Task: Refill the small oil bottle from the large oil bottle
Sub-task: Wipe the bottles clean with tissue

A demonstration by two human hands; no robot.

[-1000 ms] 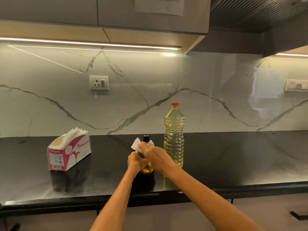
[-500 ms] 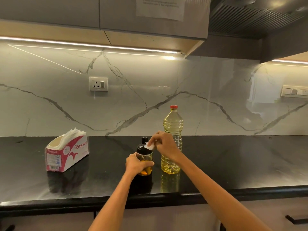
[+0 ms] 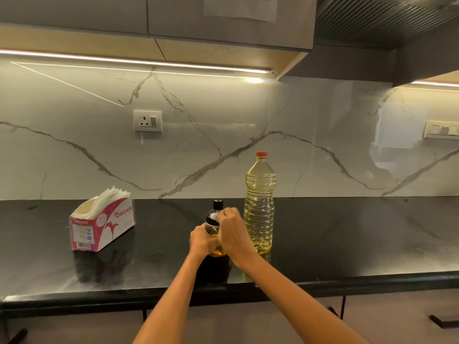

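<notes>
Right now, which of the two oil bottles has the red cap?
The large oil bottle, the tall clear one standing untouched to the right. The small oil bottle beside it has a black top and is held by both hands.

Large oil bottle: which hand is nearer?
Right. The right hand, at the small oil bottle's top with a white tissue, sits just beside the large oil bottle; the left hand grips the small bottle's far side.

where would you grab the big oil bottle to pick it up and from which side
Grip the large oil bottle around its ribbed lower body, where the ridges give purchase and the width is even. Come from its right: the right hand and the small oil bottle, which the left hand holds, crowd its left side. It stands upright with the red cap on, so lifting straight up seems safe.
</notes>
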